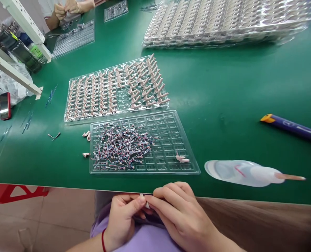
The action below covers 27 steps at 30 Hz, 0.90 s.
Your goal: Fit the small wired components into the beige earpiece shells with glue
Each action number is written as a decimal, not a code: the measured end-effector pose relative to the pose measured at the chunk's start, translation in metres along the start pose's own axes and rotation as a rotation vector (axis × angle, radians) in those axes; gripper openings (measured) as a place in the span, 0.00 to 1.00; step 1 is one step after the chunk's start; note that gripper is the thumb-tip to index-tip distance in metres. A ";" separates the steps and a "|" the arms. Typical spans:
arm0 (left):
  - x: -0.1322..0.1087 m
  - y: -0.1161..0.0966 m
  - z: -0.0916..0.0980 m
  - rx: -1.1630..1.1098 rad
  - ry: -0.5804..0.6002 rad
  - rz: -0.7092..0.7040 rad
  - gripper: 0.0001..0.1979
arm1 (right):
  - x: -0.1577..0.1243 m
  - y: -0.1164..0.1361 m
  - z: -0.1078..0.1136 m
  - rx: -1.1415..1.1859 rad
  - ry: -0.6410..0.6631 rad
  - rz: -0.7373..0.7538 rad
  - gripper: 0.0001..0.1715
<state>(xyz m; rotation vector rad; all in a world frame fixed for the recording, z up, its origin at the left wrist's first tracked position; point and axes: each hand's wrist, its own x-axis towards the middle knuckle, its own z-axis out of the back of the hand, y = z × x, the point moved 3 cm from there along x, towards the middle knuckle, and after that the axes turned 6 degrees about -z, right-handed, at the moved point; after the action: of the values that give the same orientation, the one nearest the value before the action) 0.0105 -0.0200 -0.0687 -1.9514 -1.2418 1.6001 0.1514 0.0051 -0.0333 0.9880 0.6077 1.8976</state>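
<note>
Where the green table (223, 105) ends, left hand (122, 218) and right hand (183, 215) pinch one tiny pale part (147, 205) together; clear wire-filled plastic tray (171, 126) beyond.

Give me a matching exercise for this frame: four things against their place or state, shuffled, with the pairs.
1 bottle
2 phone
3 wires
4 small part

A heaped in the near tray
B red, far left
C lying on its side, right of the tray
D pinched between left hand and right hand

Pairs: 1-C, 2-B, 3-A, 4-D
</note>
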 end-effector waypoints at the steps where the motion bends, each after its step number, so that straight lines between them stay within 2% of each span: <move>1: 0.000 0.000 0.000 0.001 -0.003 0.003 0.15 | 0.000 -0.001 0.000 -0.006 -0.003 0.003 0.14; 5: 0.000 -0.002 0.005 0.054 0.038 0.022 0.17 | 0.000 -0.003 0.002 -0.022 0.006 0.037 0.12; 10: -0.007 -0.015 0.008 0.176 0.214 0.002 0.15 | 0.000 -0.003 0.006 0.061 -0.016 0.045 0.10; 14: -0.016 -0.029 0.006 0.251 0.203 -0.044 0.15 | 0.000 0.000 0.009 0.106 -0.043 0.074 0.11; 18: -0.020 -0.045 0.003 0.342 0.150 -0.222 0.09 | 0.001 0.000 0.014 0.099 -0.072 0.113 0.14; 22: -0.017 -0.062 -0.004 0.497 0.156 -0.433 0.05 | 0.006 -0.001 0.018 0.101 -0.105 0.118 0.13; 27: -0.010 -0.072 -0.018 0.631 0.196 -0.555 0.04 | 0.012 -0.004 0.021 0.131 -0.162 0.076 0.12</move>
<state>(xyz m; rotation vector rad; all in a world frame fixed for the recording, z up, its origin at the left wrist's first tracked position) -0.0030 0.0176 -0.0049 -1.2016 -0.9286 1.2635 0.1672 0.0184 -0.0195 1.2518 0.6129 1.8400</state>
